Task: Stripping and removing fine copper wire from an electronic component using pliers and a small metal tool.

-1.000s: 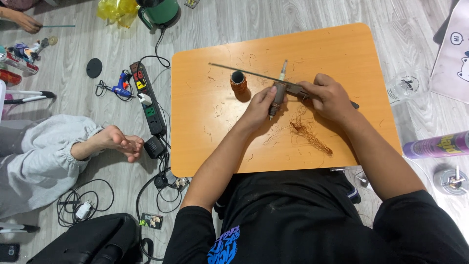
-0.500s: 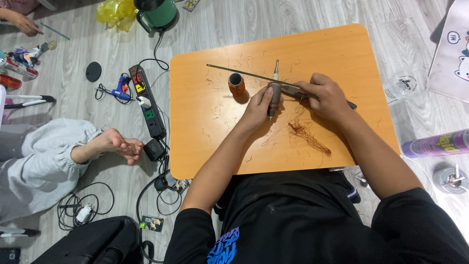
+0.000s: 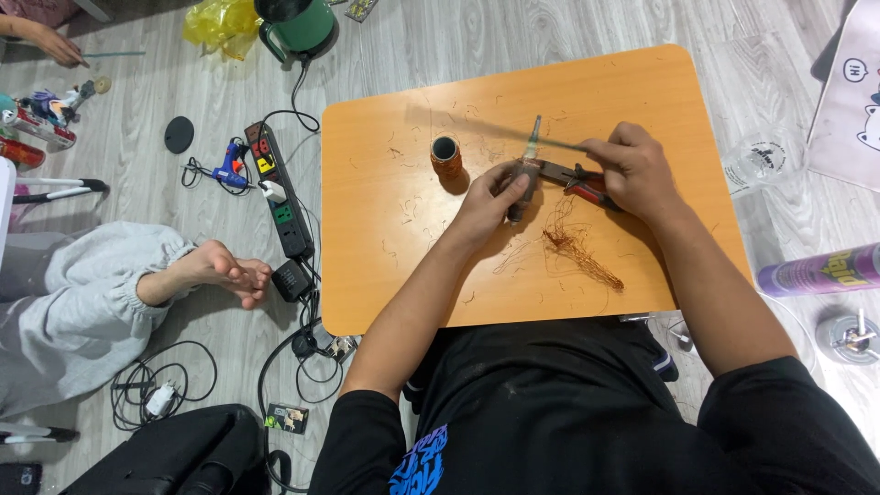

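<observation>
Over the orange table (image 3: 385, 229), left hand (image 3: 490, 197) closed around a dark rod-like piece (image 3: 524, 179), right hand (image 3: 632, 170) clamped on red-handled pliers (image 3: 573, 179) meeting that piece, copper wire tangle (image 3: 577, 247) just below, wire spool (image 3: 445, 156) nearby.

A purple cylindrical spray can with a yellow label (image 3: 820, 271) lies on the floor right of the surface, below a white printed sheet (image 3: 848, 101).
</observation>
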